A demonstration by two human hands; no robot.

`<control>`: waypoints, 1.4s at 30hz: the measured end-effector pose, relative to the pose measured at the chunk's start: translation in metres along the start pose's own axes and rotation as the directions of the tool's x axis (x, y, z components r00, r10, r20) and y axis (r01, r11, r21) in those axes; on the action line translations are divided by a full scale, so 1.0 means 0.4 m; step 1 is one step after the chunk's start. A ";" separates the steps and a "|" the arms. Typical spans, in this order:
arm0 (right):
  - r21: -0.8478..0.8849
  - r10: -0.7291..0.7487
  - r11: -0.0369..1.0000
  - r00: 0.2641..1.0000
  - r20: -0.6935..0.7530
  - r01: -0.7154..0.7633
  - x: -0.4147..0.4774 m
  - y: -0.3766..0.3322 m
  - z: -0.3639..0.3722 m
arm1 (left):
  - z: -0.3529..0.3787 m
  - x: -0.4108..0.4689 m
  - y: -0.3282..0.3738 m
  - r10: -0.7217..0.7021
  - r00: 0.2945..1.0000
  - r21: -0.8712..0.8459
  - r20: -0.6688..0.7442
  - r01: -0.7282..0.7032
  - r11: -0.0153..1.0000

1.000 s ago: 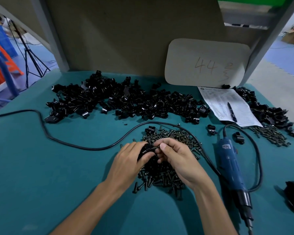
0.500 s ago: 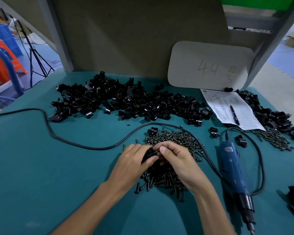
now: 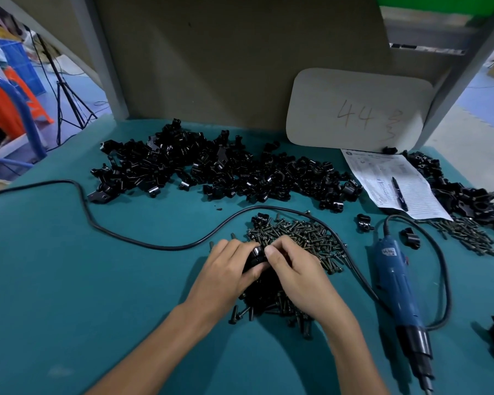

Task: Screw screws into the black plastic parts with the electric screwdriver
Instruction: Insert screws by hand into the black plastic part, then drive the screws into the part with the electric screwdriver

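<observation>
The left hand (image 3: 228,269) held a small black part (image 3: 255,255) over the screw pile (image 3: 303,235) on the table (image 3: 69,280). The right hand (image 3: 300,275) curled close against it, but its fingers hid whatever they pinched, so I could not tell. The blue screwdriver (image 3: 394,283) lay to the right, its tip cut off from view.

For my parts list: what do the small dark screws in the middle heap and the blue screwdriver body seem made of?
Small dark screws: probably metal, dull bronze-dark finish; heads glint faintly. Blue electric screwdriver body: likely moulded plastic, smooth satin surface with soft highlights.
</observation>
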State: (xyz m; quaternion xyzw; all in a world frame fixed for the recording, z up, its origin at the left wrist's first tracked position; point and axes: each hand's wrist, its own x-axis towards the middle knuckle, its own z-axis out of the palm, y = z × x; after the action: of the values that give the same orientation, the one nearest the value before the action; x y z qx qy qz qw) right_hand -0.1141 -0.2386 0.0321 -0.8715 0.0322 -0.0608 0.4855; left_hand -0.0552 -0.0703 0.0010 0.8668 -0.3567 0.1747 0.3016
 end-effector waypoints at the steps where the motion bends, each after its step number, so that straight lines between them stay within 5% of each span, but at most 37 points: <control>1: -0.007 0.002 1.000 1.000 0.009 -0.002 0.000 -0.002 -0.004 | 0.001 -0.001 -0.001 0.011 1.000 0.004 -0.005 -0.011 1.000; 10: -0.376 0.051 0.921 0.987 -0.154 -0.106 -0.027 -0.011 -0.073 | -0.001 -0.003 0.001 0.020 1.000 0.019 -0.001 -0.020 1.000; 14: -0.480 0.173 0.747 0.831 -0.529 -0.461 -0.130 0.075 -0.242 | -0.001 -0.003 0.002 0.040 0.999 0.052 -0.026 -0.038 0.998; 17: -0.457 0.492 0.578 0.735 -0.466 -0.676 -0.181 0.117 -0.307 | -0.003 0.002 0.004 -0.001 1.000 0.020 -0.011 0.001 1.000; 19: -0.365 0.566 0.618 0.716 -0.409 -0.696 -0.182 0.138 -0.324 | -0.004 0.000 0.002 -0.026 1.000 -0.012 -0.003 0.026 1.000; 22: 0.108 0.576 0.807 0.734 -0.359 -0.580 -0.177 0.152 -0.337 | -0.006 -0.003 0.002 -0.033 0.999 -0.024 0.002 0.033 0.999; 25: 0.528 0.615 0.750 0.715 -0.333 -0.399 -0.159 0.140 -0.325 | -0.005 -0.003 0.003 -0.011 1.000 0.011 -0.009 0.011 1.000; 28: 0.766 0.569 0.611 0.784 -0.249 -0.200 -0.124 0.111 -0.292 | -0.004 -0.003 0.002 -0.012 1.000 0.015 -0.001 0.012 1.000; 34: 0.951 0.405 0.309 0.908 -0.107 -0.026 -0.045 0.073 -0.230 | -0.008 -0.003 0.004 -0.041 0.999 0.007 0.006 0.041 0.999; 39: 0.952 0.429 0.302 0.899 -0.083 -0.057 -0.027 0.075 -0.194 | -0.006 0.002 0.005 -0.035 0.999 0.014 -0.006 0.035 0.999; 42: 0.907 0.463 0.409 0.880 -0.111 -0.101 -0.031 0.073 -0.185 | -0.002 0.004 0.001 -0.033 0.999 0.013 -0.003 0.033 0.999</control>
State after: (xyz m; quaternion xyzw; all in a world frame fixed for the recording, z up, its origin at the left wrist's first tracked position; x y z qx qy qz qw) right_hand -0.1364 -0.3149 0.0450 -0.4486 0.2299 -0.1360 0.8529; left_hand -0.0546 -0.0707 0.0027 0.8742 -0.3408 0.1733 0.2993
